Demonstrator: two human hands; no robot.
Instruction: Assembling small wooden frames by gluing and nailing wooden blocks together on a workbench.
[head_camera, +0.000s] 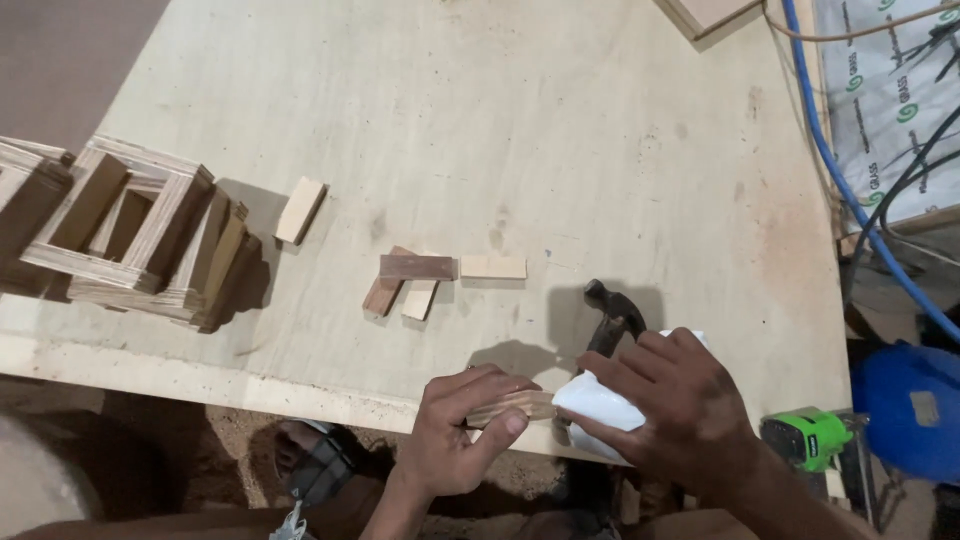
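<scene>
At the lower middle of the frame, the left hand (455, 425) is pinching a wood block (515, 404) steady at the table (560, 130) edge. The right hand (680, 400) is gripping a white bottle (597, 403) with its tip against the block, likely for aim.

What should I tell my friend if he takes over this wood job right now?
Left hand grips a small wood block at the table's near edge. Right hand holds a white bottle tipped against that block. A hammer lies just behind. Done: stacked wooden frames at far left. Left: four loose blocks mid-table, one more beside the frames.
</scene>
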